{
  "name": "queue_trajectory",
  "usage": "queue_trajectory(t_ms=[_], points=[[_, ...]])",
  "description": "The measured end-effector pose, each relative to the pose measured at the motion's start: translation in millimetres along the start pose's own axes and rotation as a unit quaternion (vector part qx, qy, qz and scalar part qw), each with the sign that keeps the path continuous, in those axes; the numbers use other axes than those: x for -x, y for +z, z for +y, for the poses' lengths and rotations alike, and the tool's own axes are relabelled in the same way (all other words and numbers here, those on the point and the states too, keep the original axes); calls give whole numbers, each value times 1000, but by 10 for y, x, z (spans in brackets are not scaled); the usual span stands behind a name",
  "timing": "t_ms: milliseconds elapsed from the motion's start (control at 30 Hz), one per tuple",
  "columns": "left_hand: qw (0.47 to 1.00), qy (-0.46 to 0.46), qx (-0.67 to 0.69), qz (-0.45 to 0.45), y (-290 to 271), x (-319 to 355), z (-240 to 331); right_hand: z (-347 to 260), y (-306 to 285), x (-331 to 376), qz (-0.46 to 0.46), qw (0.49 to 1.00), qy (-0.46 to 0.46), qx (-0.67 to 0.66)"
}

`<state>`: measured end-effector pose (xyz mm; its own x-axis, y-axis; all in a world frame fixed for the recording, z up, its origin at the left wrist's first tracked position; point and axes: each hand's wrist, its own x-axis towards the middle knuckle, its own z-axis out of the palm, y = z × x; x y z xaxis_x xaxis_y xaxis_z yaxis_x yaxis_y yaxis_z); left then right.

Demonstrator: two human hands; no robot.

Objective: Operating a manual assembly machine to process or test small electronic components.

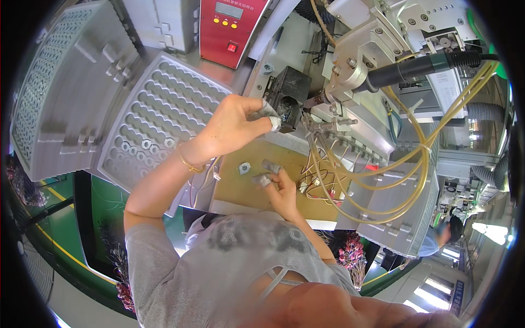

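Observation:
My left hand (232,126) reaches to the mouth of a small black box (293,87) with greyish bits inside. Its covered thumb and forefinger are drawn together in a pinch; whatever lies between them is hidden. Over the tan work mat (235,194), my right hand (281,194) has its covered thumb and forefinger apart, with nothing visible between them. A small whitish ring-shaped part (244,168) lies on the mat to the left of those fingertips. Thin wires with small connectors (314,186) lie to the right of this hand.
On the left, a grey tray (123,117) has rows of round pockets, some with ring parts. Stacked trays (82,93) stand beyond it. A red control unit (227,33) is at the back. Above the right side hang a black soldering handle (404,71) and looping yellow tubes (421,158).

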<state>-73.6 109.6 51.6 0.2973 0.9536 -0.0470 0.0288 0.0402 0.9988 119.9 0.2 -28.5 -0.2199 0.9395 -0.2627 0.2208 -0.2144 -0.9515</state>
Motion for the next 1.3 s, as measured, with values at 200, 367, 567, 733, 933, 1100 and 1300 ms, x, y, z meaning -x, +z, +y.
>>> queue_trajectory(t_ms=[200,367,567,733,933,1100,1300], points=[[991,126,37,-7,143,280,-58,-291,68,1,-1,989,-110,-99],[981,129,146,-15,521,580,-294,-477,162,-10,38,979,-161,-118],[963,-1,268,-32,563,632,-391,-373,-128,185,-43,921,29,-386],[873,126,-471,21,540,701,-1050,-103,-596,336,121,986,-92,-63],[874,29,-483,35,715,751,-1230,28,-573,358,99,994,-39,-2],[998,23,48,-22,755,826,-800,-241,-396,323,94,994,-34,-51],[974,-34,219,-56,848,920,-604,-431,-408,368,99,988,-6,-116]])
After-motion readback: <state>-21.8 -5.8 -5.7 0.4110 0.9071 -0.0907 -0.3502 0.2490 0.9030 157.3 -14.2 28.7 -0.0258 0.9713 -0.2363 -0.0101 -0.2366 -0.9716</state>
